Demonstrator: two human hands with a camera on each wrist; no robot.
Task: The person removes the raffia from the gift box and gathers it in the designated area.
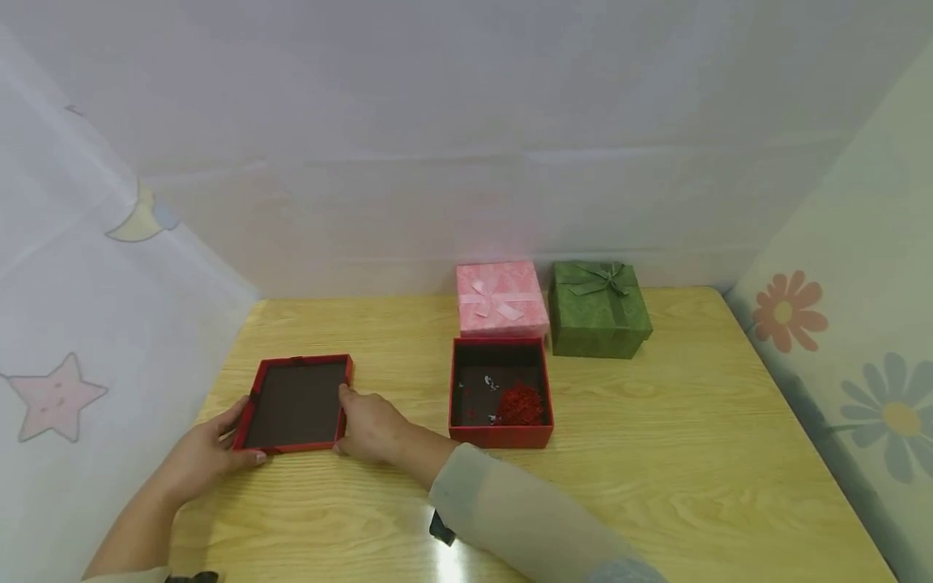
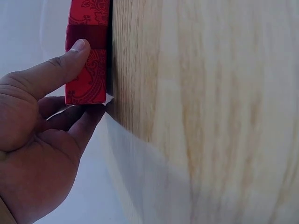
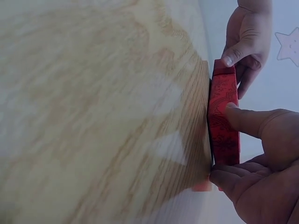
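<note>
Lid (image 1: pixel 299 405), hollow face up, squarish, neither axis clearly longer; left hand (image 1: pixel 204 453), right hand (image 1: pixel 375 425) gripping nearest corners.

On the wooden table (image 1: pixel 700 461), a pink box (image 1: pixel 513 281) is showing its ribbon (image 1: pixel 490 301), a green box (image 1: pixel 598 324) is sitting just beside! Leftward, a star (image 1: pixel 58 398), a moon (image 1: pixel 137 224) and perhaps a faint cloud (image 1: pixel 166 214) are decorating the cloth (image 1: pixel 58 275); two flowers (image 1: pixel 783 312) are brightening the right.

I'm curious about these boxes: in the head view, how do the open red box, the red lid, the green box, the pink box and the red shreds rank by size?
Largest to smallest:
1. Open red box
2. Red lid and green box: too alike to rank
3. Pink box
4. Red shreds
</note>
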